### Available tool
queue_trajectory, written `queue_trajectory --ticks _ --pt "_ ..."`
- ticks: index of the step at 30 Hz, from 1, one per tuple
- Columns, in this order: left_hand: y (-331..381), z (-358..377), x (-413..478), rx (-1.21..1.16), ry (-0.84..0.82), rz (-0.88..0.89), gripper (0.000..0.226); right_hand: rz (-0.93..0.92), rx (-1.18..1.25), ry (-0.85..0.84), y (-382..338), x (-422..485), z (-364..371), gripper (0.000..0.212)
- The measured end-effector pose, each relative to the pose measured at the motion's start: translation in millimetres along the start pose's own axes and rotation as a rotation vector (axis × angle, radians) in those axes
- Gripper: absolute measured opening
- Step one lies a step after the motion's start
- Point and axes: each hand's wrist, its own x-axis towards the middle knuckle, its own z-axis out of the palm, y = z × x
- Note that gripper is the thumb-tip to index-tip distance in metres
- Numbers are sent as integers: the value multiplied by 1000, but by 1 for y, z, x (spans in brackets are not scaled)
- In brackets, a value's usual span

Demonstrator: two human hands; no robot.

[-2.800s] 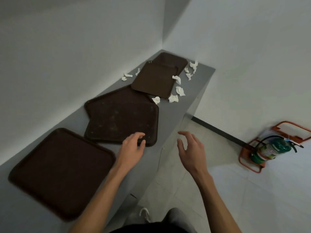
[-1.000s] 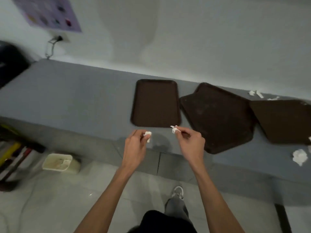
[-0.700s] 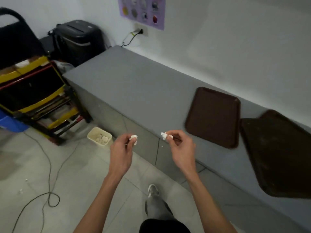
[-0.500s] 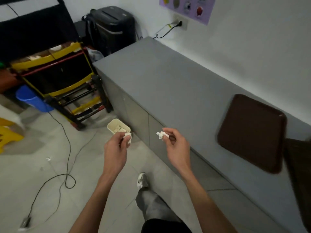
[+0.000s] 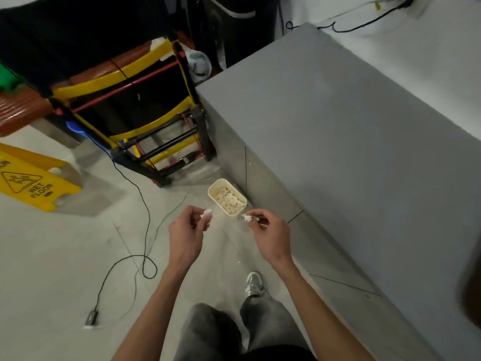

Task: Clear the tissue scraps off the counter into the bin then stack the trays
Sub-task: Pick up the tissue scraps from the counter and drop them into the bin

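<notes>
My left hand [image 5: 187, 230] pinches a small white tissue scrap [image 5: 207, 213] between thumb and fingertips. A second tissue scrap [image 5: 246, 218] is pinched in my right hand [image 5: 269, 234]. Both hands hover over the floor, just short of a small cream bin [image 5: 227, 198] that stands on the floor against the grey counter's [image 5: 351, 131] front and holds several scraps. One dark brown tray [image 5: 472, 287] shows only as a blurred edge at the far right of the counter. The other trays are out of view.
A black and yellow trolley [image 5: 135, 105] stands beyond the bin at the counter's end. A yellow wet-floor sign [image 5: 28, 178] lies at left. A black cable [image 5: 138, 230] loops across the floor. My legs and a shoe [image 5: 253, 284] are below.
My view has swung left from the trays to the floor. Both hands, each holding a scrap, have come closer to the bin.
</notes>
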Motion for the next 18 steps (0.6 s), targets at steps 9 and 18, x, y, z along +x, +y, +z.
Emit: queue_trajectory --ticks 9,18 --pt "-79 45 177 269 -231 66 22 145 -55 39 67 105 126 21" --pt "-223 128 337 452 -473 145 16 345 -258 197 204 207 259 16"
